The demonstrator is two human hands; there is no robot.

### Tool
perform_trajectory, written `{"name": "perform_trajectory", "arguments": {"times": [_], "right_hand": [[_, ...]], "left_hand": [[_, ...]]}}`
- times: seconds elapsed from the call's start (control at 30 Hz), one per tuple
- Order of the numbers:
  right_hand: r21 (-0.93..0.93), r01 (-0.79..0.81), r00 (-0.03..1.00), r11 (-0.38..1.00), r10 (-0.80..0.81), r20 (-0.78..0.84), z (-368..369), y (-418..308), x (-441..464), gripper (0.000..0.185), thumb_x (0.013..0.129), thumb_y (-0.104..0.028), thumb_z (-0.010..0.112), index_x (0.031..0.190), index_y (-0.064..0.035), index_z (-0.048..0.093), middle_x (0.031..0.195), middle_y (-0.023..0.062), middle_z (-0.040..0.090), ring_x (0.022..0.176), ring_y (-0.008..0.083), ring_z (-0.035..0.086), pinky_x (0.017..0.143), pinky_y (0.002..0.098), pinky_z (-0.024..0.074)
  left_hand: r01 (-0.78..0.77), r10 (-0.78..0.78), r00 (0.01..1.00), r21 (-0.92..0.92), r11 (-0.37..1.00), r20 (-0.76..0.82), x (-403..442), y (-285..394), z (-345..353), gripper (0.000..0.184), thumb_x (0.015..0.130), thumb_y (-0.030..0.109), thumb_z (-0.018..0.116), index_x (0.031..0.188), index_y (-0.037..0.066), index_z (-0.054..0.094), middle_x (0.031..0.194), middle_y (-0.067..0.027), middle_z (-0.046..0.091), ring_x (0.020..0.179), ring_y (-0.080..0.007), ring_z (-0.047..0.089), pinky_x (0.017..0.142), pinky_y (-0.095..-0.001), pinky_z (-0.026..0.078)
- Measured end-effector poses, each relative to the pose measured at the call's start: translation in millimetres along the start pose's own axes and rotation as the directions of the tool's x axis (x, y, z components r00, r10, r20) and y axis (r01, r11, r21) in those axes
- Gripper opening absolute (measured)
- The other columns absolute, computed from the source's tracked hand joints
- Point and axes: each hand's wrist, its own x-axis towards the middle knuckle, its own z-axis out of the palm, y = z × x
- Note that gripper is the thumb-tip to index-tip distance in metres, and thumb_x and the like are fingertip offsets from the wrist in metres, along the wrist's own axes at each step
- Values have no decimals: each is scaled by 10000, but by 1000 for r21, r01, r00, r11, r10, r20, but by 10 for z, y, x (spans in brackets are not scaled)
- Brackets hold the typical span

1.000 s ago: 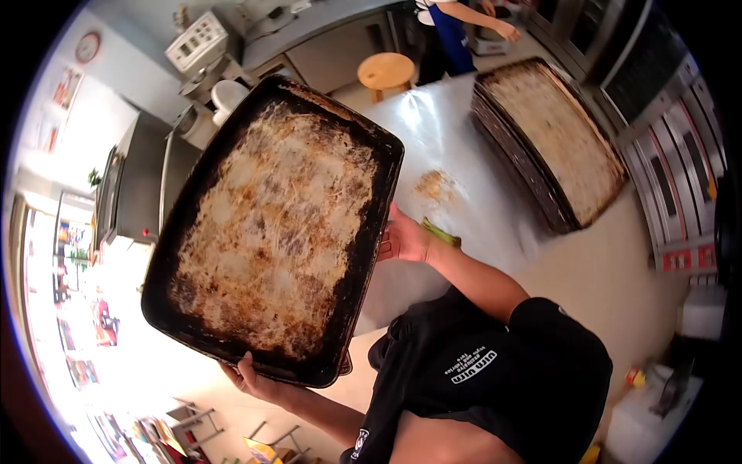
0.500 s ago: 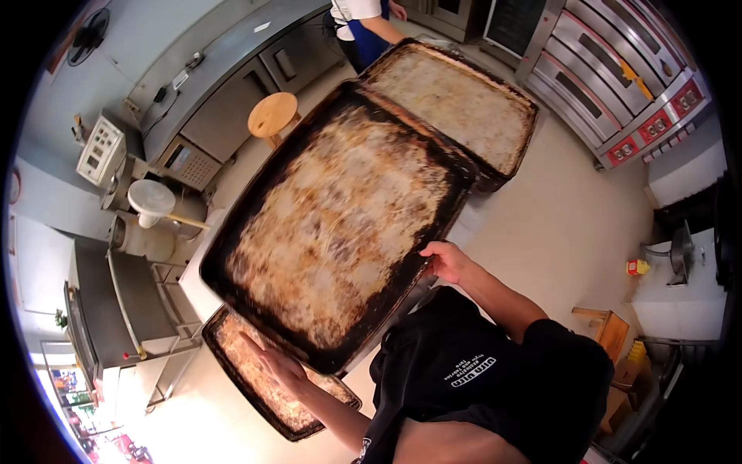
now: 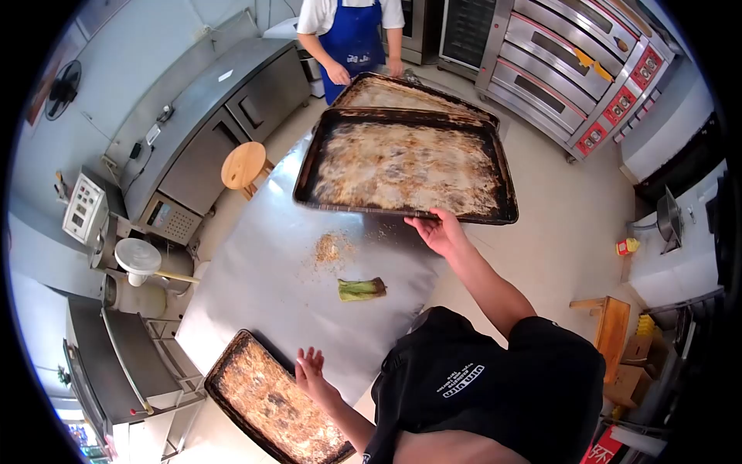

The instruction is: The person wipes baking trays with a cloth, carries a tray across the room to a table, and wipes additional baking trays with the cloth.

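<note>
My right hand point(image 3: 439, 232) grips the near rim of a large, scorched baking tray point(image 3: 410, 166), thumb over the edge. This tray is raised and lies partly over another browned tray point(image 3: 386, 93) behind it. My left hand point(image 3: 311, 370) holds nothing, its fingers apart, over the metal table's near edge. Beside that hand a third baking tray point(image 3: 270, 398) slants over the table's left front corner. On the metal table point(image 3: 255, 271) lie a heap of brown crumbs point(image 3: 331, 249) and a green, flat piece point(image 3: 362, 289) with a dark right end, whose kind I cannot make out.
A co-worker in a blue apron point(image 3: 352, 39) stands across the table, hands by the far tray. A round wooden stool point(image 3: 243, 164) stands left of the table. Deck ovens point(image 3: 553, 77) are at the back right, a steel counter point(image 3: 209, 116) at the back left.
The large tray has swung away from me and to the right, uncovering the table, crumbs and green piece. My left hand is now apart from it. The view has shifted, showing more of the co-worker.
</note>
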Motion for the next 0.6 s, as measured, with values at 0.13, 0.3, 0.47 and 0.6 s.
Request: {"name": "perform_trajectory", "arguments": {"times": [0.13,0.3,0.47,0.6], "right_hand": [[143,-52,990,988,32,134,339,-76,626,558,1019,-227,605,1361,121,334,1355,325,527,1242,468,597,971,434,615],[-231,67,963,971,-2,271,884,140,651,657,1016,-296,630,1489,39,320,1383,302,565,1151,391,667,915,390,596],[-934,289,938,210,130,320,221,1185,413,317,954,-239,705,1192,-33,669,1163,193,724,1009,317,718,858,387,563],[-412,733,630,-542,310,712,-586,1726,14,397,897,-145,702,1278,-50,649,1363,255,608,1286,390,572,1047,462,461]], "left_hand": [[90,-90,996,-59,994,4,-88,-183,-225,483,1085,336,542,1384,-43,563,1224,-229,692,1070,-298,709,926,-392,583],[99,-97,993,20,995,-66,-172,-375,-426,472,1080,317,557,1390,-39,561,1213,-217,699,1043,-287,716,907,-373,584],[129,-129,971,-14,992,-203,-371,-655,-624,461,1073,302,574,1397,-26,564,1200,-214,702,995,-265,724,879,-356,584],[13,-69,895,-129,992,-441,-777,-940,-1035,462,1069,221,571,1463,-4,485,1235,-224,681,1008,-266,712,913,-370,578]]}}
